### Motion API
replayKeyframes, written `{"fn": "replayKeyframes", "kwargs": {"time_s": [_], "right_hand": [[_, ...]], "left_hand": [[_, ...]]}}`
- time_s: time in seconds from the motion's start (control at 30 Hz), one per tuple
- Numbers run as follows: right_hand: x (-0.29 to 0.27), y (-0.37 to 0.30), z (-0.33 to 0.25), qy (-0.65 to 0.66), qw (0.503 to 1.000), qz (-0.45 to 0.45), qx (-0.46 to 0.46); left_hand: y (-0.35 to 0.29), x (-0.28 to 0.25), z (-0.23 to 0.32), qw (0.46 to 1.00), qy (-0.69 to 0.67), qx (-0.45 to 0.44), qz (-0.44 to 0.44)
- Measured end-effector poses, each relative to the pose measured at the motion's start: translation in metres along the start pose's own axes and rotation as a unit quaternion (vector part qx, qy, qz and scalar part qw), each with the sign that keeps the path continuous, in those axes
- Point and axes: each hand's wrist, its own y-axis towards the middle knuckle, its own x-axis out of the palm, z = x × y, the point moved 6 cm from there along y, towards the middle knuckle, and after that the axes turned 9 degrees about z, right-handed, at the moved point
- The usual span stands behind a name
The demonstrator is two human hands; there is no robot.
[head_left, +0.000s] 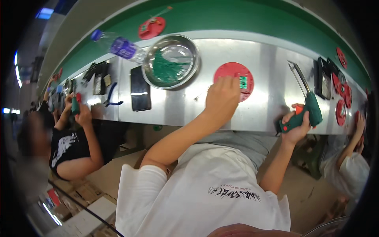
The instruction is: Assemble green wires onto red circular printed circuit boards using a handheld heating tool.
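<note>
1. My left hand lies flat-fingered on the near-left edge of a red disc on the steel bench. The fingers press down on it, not wrapped round anything; I judge this steadies the disc so it does not slide on the smooth metal.
2. A small green circuit board sits on the disc just right of my fingertips, left bare, probably so the tool can reach it.
3. My right hand is closed firmly round the grip of a green soldering gun with an orange trigger. Its long metal tip points to the far side and rests on the bench, well to the right of the disc (parked rather than working, as I read it).
4. Far left of the disc stands a steel bowl holding a heap of thin green pieces, near enough for the left hand to reach.
5. Left of the bowl a black phone lies flat, and a clear bottle with a purple band label and blue cap lies on its side at the far edge.
6. On the green belt beyond the bench lies another red disc; more red discs are stacked at the right end.
7. At the far left a co-worker's hands hold a similar green tool; another person's arm reaches in at the right.
</note>
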Motion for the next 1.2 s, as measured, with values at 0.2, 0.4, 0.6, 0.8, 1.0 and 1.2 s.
{"fn": "replayKeyframes", "kwargs": {"time_s": [0.2, 0.4, 0.6, 0.8, 1.0, 1.2], "right_hand": [[0.009, -0.002, 0.004, 0.054, 0.998, 0.001, 0.023], [0.017, 0.005, 0.003, 0.064, 0.997, 0.035, 0.039], [0.009, 0.006, -0.003, 0.087, 0.995, 0.051, 0.012], [0.002, -0.006, -0.004, 0.126, 0.991, 0.043, 0.015], [0.002, -0.003, 0.0, 0.123, 0.989, 0.082, 0.008], [0.007, 0.007, -0.003, 0.138, 0.989, 0.046, 0.01]], "left_hand": [[0.144, 0.039, -0.075, 0.96, -0.275, -0.043, -0.036], [0.215, -0.043, -0.235, 0.971, 0.133, -0.095, 0.177], [0.158, -0.035, -0.323, 0.92, 0.227, -0.313, -0.064], [0.169, -0.033, -0.226, 0.989, 0.072, -0.09, -0.089], [0.148, -0.009, -0.078, 0.965, -0.14, 0.151, -0.161], [0.089, -0.002, -0.039, 0.948, -0.173, 0.173, -0.202]]}}
